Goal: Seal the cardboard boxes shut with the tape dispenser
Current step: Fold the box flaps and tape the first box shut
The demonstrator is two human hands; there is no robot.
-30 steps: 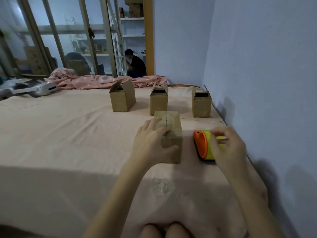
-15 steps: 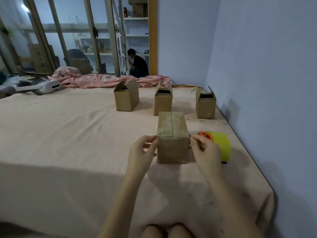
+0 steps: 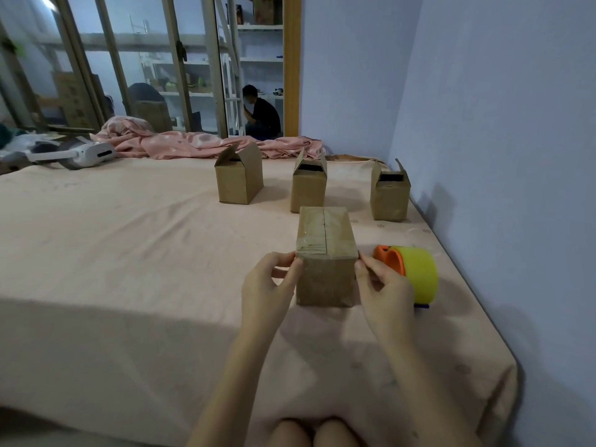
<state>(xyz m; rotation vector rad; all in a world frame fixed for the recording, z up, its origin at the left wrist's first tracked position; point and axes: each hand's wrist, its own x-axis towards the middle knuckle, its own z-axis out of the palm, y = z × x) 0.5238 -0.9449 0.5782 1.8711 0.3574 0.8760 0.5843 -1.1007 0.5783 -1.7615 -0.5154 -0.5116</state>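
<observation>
Pink-sheeted bed (image 3: 129, 253) beside bluish wall (image 3: 500, 124); glass doors (image 3: 129, 75), seemingly, behind.

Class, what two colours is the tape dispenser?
Orange and yellow tape dispenser, seen in the head view.

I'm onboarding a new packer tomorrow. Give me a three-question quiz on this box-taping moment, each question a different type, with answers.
1. True or false: the tape dispenser is held in the right hand.
2. How many boxes in the back row have their flaps open?
3. Multiple choice: what do both hands touch? A) the near box B) the white headset C) the pink blanket

Key
1. False: it lies on the bed, right of the near box.
2. Three: the left box, the middle box, the right box.
3. A: the left hand and the right hand pinch its near top corners.
</observation>
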